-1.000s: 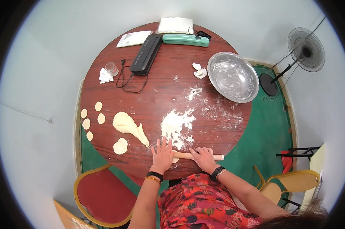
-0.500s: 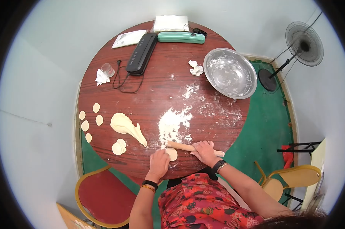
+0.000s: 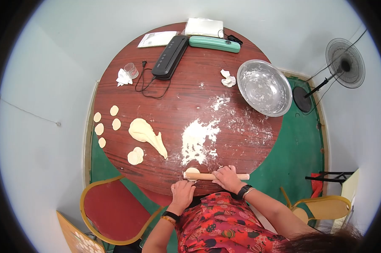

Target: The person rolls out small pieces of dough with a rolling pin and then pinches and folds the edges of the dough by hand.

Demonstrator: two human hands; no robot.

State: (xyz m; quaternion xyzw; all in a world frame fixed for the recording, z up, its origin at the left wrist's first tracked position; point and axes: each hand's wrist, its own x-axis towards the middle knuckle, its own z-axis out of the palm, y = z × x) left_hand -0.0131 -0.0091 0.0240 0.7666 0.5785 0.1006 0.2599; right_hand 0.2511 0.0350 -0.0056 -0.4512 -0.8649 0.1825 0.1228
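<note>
My right hand [image 3: 227, 178] lies over the right part of a wooden rolling pin [image 3: 205, 176], fingers closed around it. The pin lies level across a small round dough wrapper [image 3: 192, 170], whose far edge shows beyond it. At the near edge of that wrapper, just below the pin's left end, is my left hand [image 3: 183, 193], with fingers bent and closed on the edge; the fingertips are partly hidden. A patch of white flour [image 3: 197, 142] lies beyond the pin. To the left are a large lump of dough [image 3: 143, 131] and a small overlapping pile of dough rounds [image 3: 135, 156].
Several dough rounds [image 3: 99, 129] lie at the table's left edge. A metal basin [image 3: 264, 87] stands at the right. Farther back are a black vacuum sealer [image 3: 170, 58] with its cord, a green appliance [image 3: 214, 44], a glass [image 3: 131, 70] and crumpled tissues [image 3: 228, 79].
The rolling pin has swung from a slant to nearly level and now lies over the wrapper. My left hand has shifted from the wrapper's left side to its near edge. The view has shifted slightly.
</note>
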